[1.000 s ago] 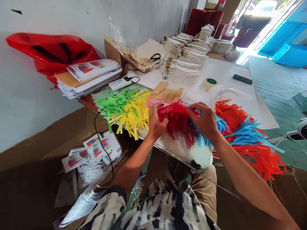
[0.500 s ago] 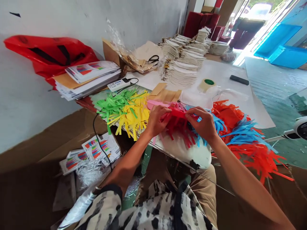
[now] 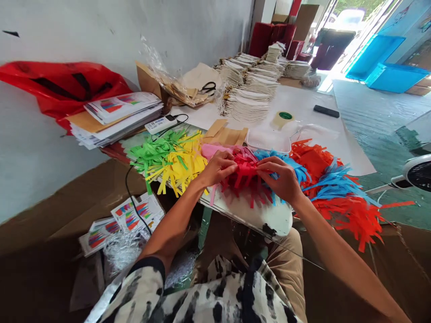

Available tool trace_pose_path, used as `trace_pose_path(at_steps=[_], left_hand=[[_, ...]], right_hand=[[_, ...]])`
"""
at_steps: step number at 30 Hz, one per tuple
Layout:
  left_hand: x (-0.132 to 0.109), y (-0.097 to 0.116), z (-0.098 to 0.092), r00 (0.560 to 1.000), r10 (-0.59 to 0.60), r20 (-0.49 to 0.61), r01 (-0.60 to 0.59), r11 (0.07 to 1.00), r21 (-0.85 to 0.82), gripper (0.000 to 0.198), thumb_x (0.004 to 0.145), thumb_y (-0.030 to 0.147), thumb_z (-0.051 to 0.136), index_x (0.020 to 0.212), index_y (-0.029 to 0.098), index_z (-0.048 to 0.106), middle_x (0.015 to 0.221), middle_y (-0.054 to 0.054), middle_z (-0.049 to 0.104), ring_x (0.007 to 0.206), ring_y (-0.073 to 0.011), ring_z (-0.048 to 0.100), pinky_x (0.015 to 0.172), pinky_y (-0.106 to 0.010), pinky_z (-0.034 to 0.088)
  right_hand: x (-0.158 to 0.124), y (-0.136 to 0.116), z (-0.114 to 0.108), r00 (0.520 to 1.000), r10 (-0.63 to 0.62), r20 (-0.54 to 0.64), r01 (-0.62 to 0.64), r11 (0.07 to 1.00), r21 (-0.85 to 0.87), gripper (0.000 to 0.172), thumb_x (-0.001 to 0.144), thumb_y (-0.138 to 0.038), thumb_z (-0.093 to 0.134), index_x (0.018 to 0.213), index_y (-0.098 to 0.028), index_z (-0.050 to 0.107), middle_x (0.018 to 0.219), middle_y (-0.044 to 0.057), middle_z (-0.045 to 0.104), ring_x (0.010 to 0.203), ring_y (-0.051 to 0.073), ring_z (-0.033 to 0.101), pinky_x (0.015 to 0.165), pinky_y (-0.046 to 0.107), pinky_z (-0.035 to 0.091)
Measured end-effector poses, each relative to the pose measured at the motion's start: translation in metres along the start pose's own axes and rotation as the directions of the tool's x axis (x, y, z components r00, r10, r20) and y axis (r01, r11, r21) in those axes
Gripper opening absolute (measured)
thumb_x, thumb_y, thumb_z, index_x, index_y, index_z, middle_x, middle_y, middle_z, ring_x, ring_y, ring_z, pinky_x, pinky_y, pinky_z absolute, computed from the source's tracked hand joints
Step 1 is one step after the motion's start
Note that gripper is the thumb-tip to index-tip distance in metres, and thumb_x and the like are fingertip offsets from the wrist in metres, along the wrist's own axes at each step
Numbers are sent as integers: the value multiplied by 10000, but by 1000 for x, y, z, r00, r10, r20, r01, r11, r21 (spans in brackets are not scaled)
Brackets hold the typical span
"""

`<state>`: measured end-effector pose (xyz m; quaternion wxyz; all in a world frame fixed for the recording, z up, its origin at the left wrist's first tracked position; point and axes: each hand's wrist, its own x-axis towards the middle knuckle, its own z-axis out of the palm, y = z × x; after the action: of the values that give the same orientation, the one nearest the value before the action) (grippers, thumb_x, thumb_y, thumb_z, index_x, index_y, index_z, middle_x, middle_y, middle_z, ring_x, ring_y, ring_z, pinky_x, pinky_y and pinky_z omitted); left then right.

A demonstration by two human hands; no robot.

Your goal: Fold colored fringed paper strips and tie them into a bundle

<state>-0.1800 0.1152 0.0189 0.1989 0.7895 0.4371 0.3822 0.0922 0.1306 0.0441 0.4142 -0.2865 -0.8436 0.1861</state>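
My left hand point(image 3: 219, 168) and my right hand point(image 3: 280, 177) hold the two ends of a red tissue-paper fringe point(image 3: 247, 172) over the table's front edge. Fingers and thumb of each hand are pinched on its upper strip, and its cut strands hang down between them. Pink paper point(image 3: 213, 150) lies just behind my left hand. To the left are yellow fringes point(image 3: 183, 163) and green fringes point(image 3: 156, 150). Blue fringes point(image 3: 298, 166) lie behind and beside my right hand, with orange-red fringes point(image 3: 350, 217) spilling over the table's right end.
Behind the fringes stand a clear plastic tray point(image 3: 267, 141), a tape roll point(image 3: 283, 118) and brown paper pieces point(image 3: 225, 133). Stacks of white tagged bundles point(image 3: 251, 98) fill the back. Printed sheets point(image 3: 117, 110) are piled at left, scissors point(image 3: 208, 87) behind. A fan point(image 3: 417, 172) stands at right.
Both hands still pinch the red fringe, which now hangs with its strands more spread and its upper edge lower. The whole view has shifted slightly.
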Motion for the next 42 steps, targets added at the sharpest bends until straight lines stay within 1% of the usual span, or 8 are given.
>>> trace_pose_path(at_steps=[6, 11, 14, 18, 22, 29, 33, 42], left_hand=[[-1, 10, 2, 997, 14, 80, -32, 975, 221, 190, 807, 383, 853, 909, 226, 821, 1047, -78, 639, 1037, -260, 564, 919, -456, 493], [-3, 20, 7, 995, 96, 27, -97, 861, 499, 56, 861, 289, 778, 886, 244, 800, 1085, -78, 676, 1098, -293, 563, 989, -536, 449], [-1, 19, 11, 987, 158, -23, -116, 812, 571, 87, 915, 309, 739, 888, 239, 783, 1077, -83, 699, 1118, -296, 566, 1048, -557, 412], [2, 9, 15, 981, 140, -132, -51, 853, 520, 145, 935, 299, 726, 807, 246, 770, 986, -64, 734, 1045, -267, 605, 1000, -475, 442], [3, 2, 13, 961, 104, -257, 5, 921, 390, 135, 978, 279, 683, 922, 278, 805, 972, -33, 767, 989, -226, 661, 937, -394, 471], [1, 7, 5, 975, 101, -197, 11, 867, 498, 168, 1006, 336, 658, 950, 285, 808, 954, -37, 795, 1015, -241, 676, 961, -421, 446], [4, 9, 4, 981, 18, -195, 60, 921, 385, 196, 997, 273, 629, 910, 256, 805, 948, -35, 795, 953, -222, 687, 888, -383, 473], [7, 11, 7, 951, 9, -308, 99, 938, 332, 195, 973, 338, 671, 854, 235, 786, 890, -46, 780, 932, -234, 675, 894, -386, 490]], right_hand=[[-4, -1, 3, 1000, -21, -4, 21, 997, -71, 101, 976, -277, 691, 956, -275, 790, 1051, 62, 775, 1014, 242, 731, 919, 446, 566], [-3, -4, 6, 999, -13, -33, 8, 986, -166, 98, 975, -249, 679, 961, -272, 773, 1065, 51, 778, 1029, 242, 725, 950, 453, 537], [2, -8, 5, 996, 18, -82, -33, 981, -191, 100, 979, -258, 669, 967, -272, 767, 1058, 52, 775, 1027, 240, 720, 959, 446, 533], [13, -15, 0, 992, 54, -116, -74, 980, -182, 93, 972, -272, 672, 962, -266, 764, 1049, 55, 767, 1019, 245, 715, 952, 440, 542], [22, -19, -4, 990, 77, -115, -98, 978, -183, 99, 958, -253, 665, 943, -263, 762, 1043, 56, 766, 1008, 245, 717, 929, 427, 550], [35, -21, -6, 986, 84, -146, -111, 976, -185, 89, 926, -241, 684, 917, -261, 770, 1030, 50, 780, 969, 236, 727, 918, 409, 557], [38, -26, -6, 985, 78, -156, -100, 985, -142, 97, 928, -238, 685, 908, -249, 779, 1042, 56, 780, 975, 236, 730, 918, 413, 559], [49, -36, -22, 968, 51, -246, -74, 994, -82, 71, 930, -241, 698, 901, -261, 760, 1010, 35, 778, 969, 214, 727, 918, 420, 585]])
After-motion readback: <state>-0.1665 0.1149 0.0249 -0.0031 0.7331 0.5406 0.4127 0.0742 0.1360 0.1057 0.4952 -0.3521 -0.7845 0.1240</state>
